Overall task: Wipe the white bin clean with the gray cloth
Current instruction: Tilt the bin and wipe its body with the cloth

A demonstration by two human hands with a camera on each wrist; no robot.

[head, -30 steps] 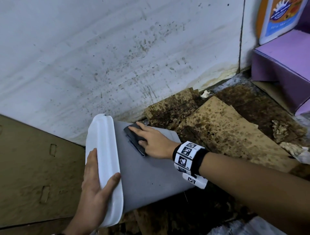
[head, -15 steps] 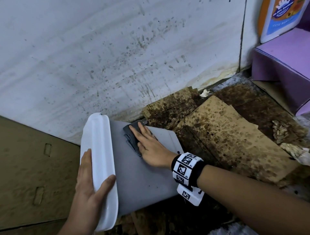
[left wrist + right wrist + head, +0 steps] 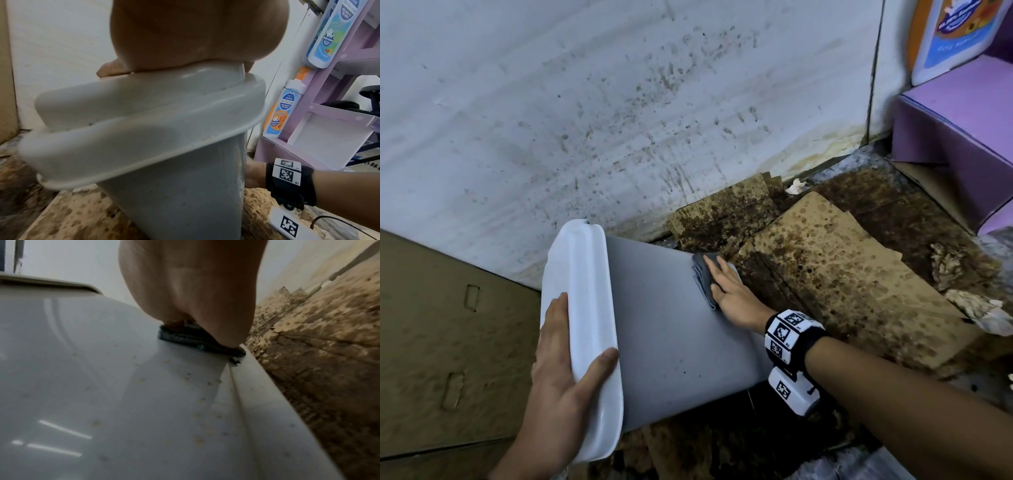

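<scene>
Only in the right wrist view, tan specks (image 3: 198, 440) on the white bin (image 3: 102, 386).

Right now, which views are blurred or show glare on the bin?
Head view: sharp, evenly lit, no glare on the white bin. Left wrist view: the bin's lid is smeared at its left edge. Right wrist view: soft overall, bright streaks of reflected light on the bin wall near the gray cloth.

Hemmed in behind by the stained wall (image 3: 619, 120); purple shelf unit (image 3: 962, 144) blocking the far right; open stained cardboard (image 3: 842, 284) right of the white bin (image 3: 671, 335).
</scene>
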